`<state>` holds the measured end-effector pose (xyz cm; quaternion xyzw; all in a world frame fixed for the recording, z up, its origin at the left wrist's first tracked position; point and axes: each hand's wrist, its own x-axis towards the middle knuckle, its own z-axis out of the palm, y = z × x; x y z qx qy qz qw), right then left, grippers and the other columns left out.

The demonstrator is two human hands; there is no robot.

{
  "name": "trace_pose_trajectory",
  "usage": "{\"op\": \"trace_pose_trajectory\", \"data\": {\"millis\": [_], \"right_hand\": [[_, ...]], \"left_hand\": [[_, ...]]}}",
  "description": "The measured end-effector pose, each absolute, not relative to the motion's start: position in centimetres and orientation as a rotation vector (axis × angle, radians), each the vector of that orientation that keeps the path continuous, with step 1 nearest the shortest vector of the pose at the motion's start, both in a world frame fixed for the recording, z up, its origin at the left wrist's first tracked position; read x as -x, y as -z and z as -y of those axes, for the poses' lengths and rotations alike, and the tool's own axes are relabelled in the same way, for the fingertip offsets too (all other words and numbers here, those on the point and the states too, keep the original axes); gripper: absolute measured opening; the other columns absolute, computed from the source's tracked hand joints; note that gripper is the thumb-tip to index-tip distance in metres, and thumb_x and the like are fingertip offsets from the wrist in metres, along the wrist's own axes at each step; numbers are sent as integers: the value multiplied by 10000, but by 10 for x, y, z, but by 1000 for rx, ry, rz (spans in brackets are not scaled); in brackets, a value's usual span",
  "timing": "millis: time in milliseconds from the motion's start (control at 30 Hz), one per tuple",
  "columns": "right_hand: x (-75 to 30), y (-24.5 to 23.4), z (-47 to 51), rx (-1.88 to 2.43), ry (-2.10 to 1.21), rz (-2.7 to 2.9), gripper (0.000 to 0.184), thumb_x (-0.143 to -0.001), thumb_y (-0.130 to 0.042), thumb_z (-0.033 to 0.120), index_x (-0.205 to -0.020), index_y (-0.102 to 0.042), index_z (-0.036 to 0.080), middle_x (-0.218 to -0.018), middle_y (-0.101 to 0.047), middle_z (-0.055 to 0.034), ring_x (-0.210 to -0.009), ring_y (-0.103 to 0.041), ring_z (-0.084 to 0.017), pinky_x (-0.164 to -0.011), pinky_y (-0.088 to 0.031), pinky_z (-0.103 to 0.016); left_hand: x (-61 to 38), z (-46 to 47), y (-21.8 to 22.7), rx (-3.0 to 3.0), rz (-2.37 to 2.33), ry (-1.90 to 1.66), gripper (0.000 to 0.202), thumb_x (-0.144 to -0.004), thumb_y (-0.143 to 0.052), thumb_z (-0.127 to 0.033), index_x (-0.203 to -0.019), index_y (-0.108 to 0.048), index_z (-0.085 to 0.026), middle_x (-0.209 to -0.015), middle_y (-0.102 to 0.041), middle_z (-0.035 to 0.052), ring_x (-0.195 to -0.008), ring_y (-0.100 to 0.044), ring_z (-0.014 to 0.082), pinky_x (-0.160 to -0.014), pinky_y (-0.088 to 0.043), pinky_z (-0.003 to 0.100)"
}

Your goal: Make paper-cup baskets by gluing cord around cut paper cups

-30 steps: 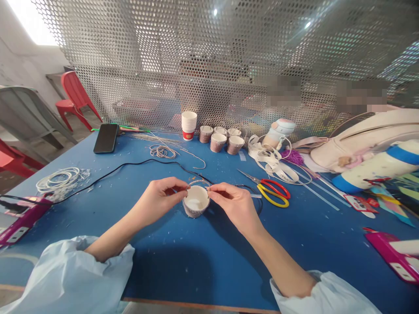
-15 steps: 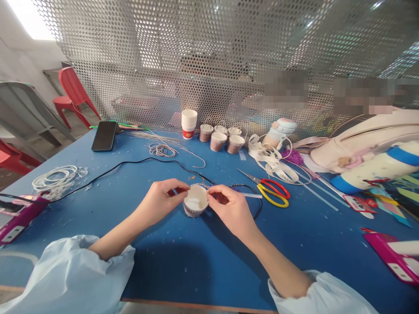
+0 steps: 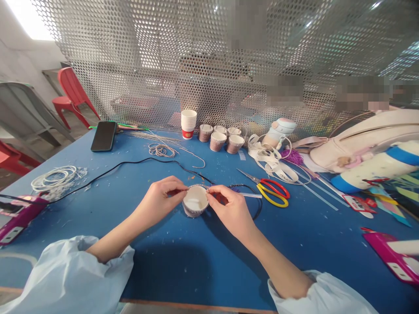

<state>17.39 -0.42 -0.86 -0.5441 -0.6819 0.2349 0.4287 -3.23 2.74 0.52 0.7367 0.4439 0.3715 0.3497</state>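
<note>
A: Where's the cup?

B: The small cup (image 3: 195,211) looks to sit upright on the blue surface (image 3: 157,272), btwn the person's two hands. L hand (image 3: 165,196) has thumb & finger pinched at its L rim; R hand (image 3: 231,207) does the same at the R rim. Looks like both grip a thin cord (image 3: 197,186) along the far rim, but it's too small to be 100% sure.

A: How's that done well?

B: Slow is prob. best. The cord should hug the rim, w/ the same light pull from each side. A hard pull could bend the rim or tip the cup, b/c the wall looks thin.

A: Anything in it?

B: White inside, w/ a pale shiny patch low down. Can't tell if that's just light.

A: Other cups?

B: A stack of white paper cups (image 3: 189,124), one in the next, w/ a red one at the bottom. Near it, five wrapped cups (image 3: 218,144) stand mouths up. White inside, but their bottoms don't show. Farther R, a bottle (image 3: 276,134) has its lid on, so what's in it is hidden.
</note>
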Motion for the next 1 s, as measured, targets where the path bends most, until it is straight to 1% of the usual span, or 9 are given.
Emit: {"op": "trace_pose_trajectory", "data": {"millis": [200,367,567,733,900,1000], "right_hand": [[-175,9,3,1316,-541,1743,96,-874,-577,259,-834,-651,212,-830,-698,-40,-710,-634,-175,-677,-513,-288],[-175,6,4,1299,-489,1779,85,-873,-577,235,-825,-641,206,-827,-674,-32,-691,-613,-160,-678,-495,-275],[-175,3,5,1310,-501,1774,94,-869,-561,226,-808,-631,214,-806,-667,-31,-669,-602,-158,-646,-491,-275],[-176,-1,6,1316,-547,1760,106,-871,-548,243,-822,-636,211,-812,-665,-37,-652,-592,-153,-586,-475,-265],[-178,-10,9,1333,-646,1699,130,-858,-537,276,-834,-642,203,-863,-673,-56,-675,-614,-154,-595,-509,-264],[-181,-13,11,1356,-694,1689,133,-834,-530,259,-864,-642,195,-887,-671,-64,-686,-621,-154,-610,-530,-265]], "left_hand": [[33,-27,-5,-1881,-1164,-932,169,-824,-591,-265,-817,-735,-178,-848,-697,46,-770,-637,166,-700,-482,274],[33,-27,-5,-1883,-1150,-931,158,-820,-589,-257,-823,-727,-180,-869,-701,46,-790,-633,166,-717,-484,277],[33,-27,-7,-1893,-1152,-913,165,-825,-578,-272,-831,-715,-179,-881,-699,53,-789,-630,170,-721,-488,284],[33,-27,-6,-1925,-1164,-898,172,-836,-564,-280,-847,-701,-177,-887,-688,52,-782,-619,166,-714,-483,279],[34,-27,-6,-1951,-1177,-897,186,-837,-557,-296,-845,-700,-177,-884,-689,53,-760,-614,161,-683,-475,269],[35,-28,-5,-1958,-1199,-891,186,-837,-556,-297,-857,-698,-178,-878,-689,46,-739,-604,153,-660,-468,261]]}}
